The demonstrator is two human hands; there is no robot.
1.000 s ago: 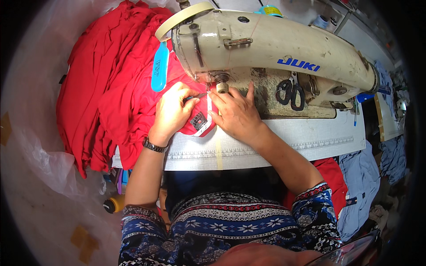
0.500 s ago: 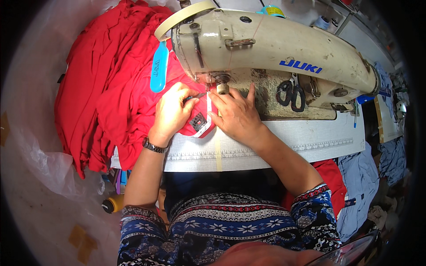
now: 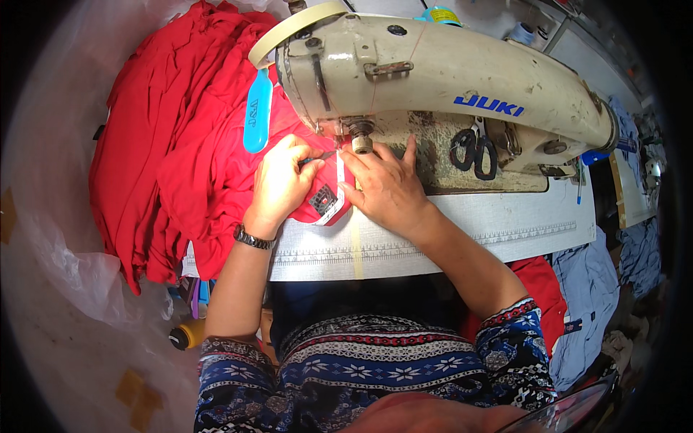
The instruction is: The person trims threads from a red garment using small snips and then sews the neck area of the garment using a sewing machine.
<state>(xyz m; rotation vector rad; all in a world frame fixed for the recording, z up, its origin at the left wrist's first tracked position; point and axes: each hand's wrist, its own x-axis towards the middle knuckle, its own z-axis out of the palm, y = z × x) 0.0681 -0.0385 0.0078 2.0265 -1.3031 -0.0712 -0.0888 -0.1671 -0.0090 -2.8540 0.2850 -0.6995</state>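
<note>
My left hand (image 3: pixel 280 184) pinches a small pointed tool (image 3: pixel 323 155) with a bit of blue on it, its tip toward the needle area (image 3: pixel 338 141) of a cream sewing machine (image 3: pixel 433 72). The tool's exact kind is too small to make out. Under this hand lies a red garment (image 3: pixel 209 151), edged by a narrow white strip (image 3: pixel 341 172) and bearing a dark printed patch (image 3: pixel 323 200). My right hand (image 3: pixel 390 189) rests flat with fingers spread, fingertips on the cloth's edge just right of the needle.
Black-handled scissors (image 3: pixel 473 153) lie on the machine bed. A blue paddle-shaped tag (image 3: pixel 258 112) hangs by the machine head, below a roll of cream tape (image 3: pixel 292 29). A printed ruler (image 3: pixel 433 244) runs along the white tabletop. Blue cloth (image 3: pixel 588 303) hangs at the right.
Both hands hold their places at the needle, the left still pinching the pointed tool. Only the whole view has shifted very slightly.
</note>
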